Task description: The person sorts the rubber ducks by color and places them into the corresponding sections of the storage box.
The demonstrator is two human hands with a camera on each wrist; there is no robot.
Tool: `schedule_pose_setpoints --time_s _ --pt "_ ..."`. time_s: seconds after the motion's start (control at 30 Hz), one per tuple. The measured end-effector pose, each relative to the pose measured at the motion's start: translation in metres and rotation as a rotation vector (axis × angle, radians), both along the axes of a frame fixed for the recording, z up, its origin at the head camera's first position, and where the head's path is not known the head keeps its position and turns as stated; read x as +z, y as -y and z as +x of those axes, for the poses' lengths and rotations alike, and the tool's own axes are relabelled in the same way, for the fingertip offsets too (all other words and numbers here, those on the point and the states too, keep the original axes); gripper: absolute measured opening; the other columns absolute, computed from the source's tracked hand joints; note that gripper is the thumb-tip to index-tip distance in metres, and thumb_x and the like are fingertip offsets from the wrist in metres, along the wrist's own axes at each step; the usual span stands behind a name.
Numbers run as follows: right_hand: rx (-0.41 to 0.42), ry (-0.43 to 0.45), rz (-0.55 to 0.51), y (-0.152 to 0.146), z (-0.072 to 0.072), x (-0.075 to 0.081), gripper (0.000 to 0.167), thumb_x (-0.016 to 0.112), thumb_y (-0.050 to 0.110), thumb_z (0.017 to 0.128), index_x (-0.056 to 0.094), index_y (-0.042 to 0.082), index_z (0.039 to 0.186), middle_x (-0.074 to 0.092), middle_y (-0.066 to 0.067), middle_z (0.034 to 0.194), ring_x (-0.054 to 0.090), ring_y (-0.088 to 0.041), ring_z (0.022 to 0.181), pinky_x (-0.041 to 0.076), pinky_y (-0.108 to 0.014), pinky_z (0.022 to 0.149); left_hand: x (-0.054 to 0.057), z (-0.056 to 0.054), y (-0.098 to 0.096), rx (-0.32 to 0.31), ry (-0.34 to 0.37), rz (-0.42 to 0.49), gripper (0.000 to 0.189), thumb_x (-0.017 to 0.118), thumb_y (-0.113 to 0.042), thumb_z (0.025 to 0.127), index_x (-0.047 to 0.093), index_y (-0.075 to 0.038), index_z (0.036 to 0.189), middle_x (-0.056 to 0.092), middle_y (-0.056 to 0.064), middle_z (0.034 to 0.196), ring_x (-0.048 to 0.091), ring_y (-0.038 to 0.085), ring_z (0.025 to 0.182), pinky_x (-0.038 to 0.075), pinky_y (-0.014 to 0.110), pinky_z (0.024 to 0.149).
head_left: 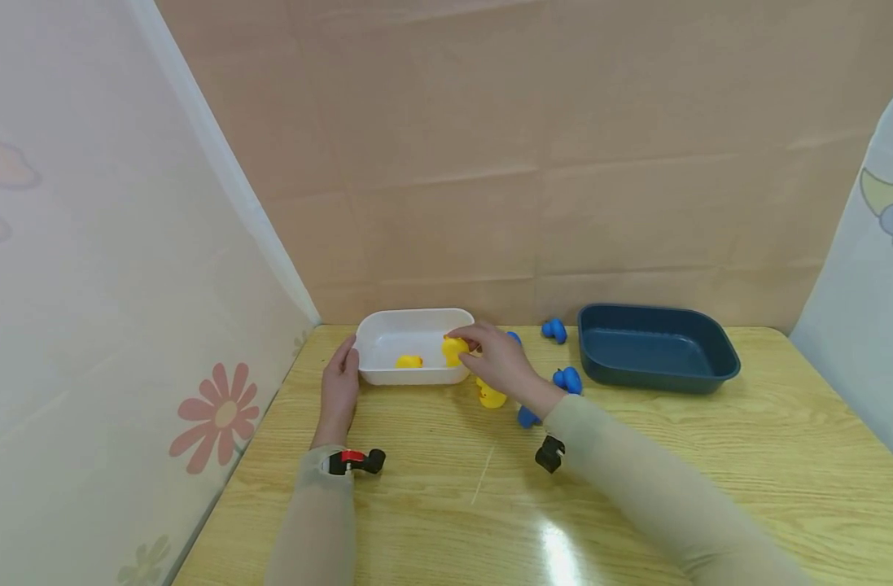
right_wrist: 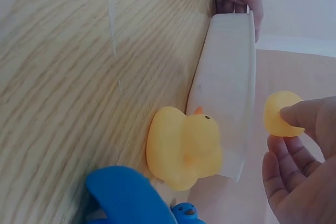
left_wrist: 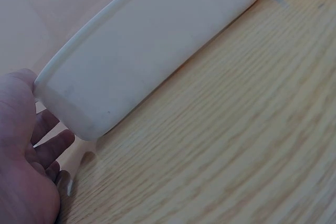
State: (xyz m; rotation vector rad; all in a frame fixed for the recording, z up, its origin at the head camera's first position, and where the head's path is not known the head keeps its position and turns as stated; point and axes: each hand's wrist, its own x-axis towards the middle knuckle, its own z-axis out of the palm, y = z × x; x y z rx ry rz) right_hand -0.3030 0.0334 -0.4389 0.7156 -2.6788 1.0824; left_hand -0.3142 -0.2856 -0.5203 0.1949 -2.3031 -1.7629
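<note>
My right hand (head_left: 493, 358) pinches a yellow rubber duck (right_wrist: 279, 114) between thumb and fingers, above the right end of a white tub (head_left: 417, 376). Another yellow duck (head_left: 409, 361) lies inside this tub. At the tub's left end, my left hand (head_left: 339, 387) holds the rim, with its thumb at the edge and other fingers against the end wall (left_wrist: 68, 114). On the table, just beyond the tub's right front corner, sits a further yellow duck (right_wrist: 184, 148). Beside it are blue ducks (head_left: 528, 417), one partly hidden behind my right hand.
A dark blue tub (head_left: 658, 378) stands at the right on the wooden table (head_left: 446, 505). Between the tubs are more blue ducks, one (head_left: 554, 330) near the back edge and one (head_left: 567, 380) farther forward. A beige backdrop (head_left: 534, 163) rises behind.
</note>
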Motion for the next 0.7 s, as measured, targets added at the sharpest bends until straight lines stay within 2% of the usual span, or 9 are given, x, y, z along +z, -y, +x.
schedule_pose_setpoints --time_s 0.13,0.37,0.53,0.7 --pt "0.000 0.022 0.010 0.004 -0.002 -0.003 0.038 0.077 0.008 0.103 0.077 0.015 0.140 0.071 -0.006 0.128 0.068 -0.025 0.106 0.059 -0.039 0.084 0.000 0.001 0.000 0.001 0.000 0.002 0.052 0.044 -0.039 0.121 0.047 -0.022 0.170 0.042 0.004 0.175 0.029 0.025 0.165 0.026 0.048 0.134" --pt "0.002 0.035 0.025 0.006 -0.003 -0.008 0.038 0.077 0.009 0.103 0.077 0.014 0.140 0.070 -0.006 0.128 0.068 -0.028 0.107 0.057 -0.036 0.079 -0.001 -0.001 0.001 -0.001 -0.010 -0.017 0.052 0.044 -0.040 0.120 0.048 -0.022 0.169 0.043 0.004 0.174 0.031 0.026 0.164 0.027 0.047 0.134" --pt "-0.003 0.039 0.044 0.007 -0.005 -0.010 0.038 0.077 0.010 0.104 0.076 0.017 0.141 0.070 -0.004 0.126 0.066 -0.023 0.103 0.055 -0.033 0.074 -0.002 -0.002 0.002 -0.006 -0.009 -0.014 0.053 0.044 -0.041 0.120 0.048 -0.021 0.169 0.043 0.005 0.174 0.032 0.025 0.164 0.028 0.046 0.133" --pt "-0.013 0.043 0.070 0.009 -0.006 -0.012 0.038 0.077 0.011 0.104 0.076 0.018 0.142 0.070 -0.004 0.126 0.066 -0.020 0.102 0.056 -0.033 0.077 -0.004 -0.003 0.002 -0.005 0.004 -0.002 0.054 0.045 -0.042 0.120 0.047 -0.022 0.170 0.042 0.004 0.174 0.030 0.024 0.165 0.027 0.046 0.134"
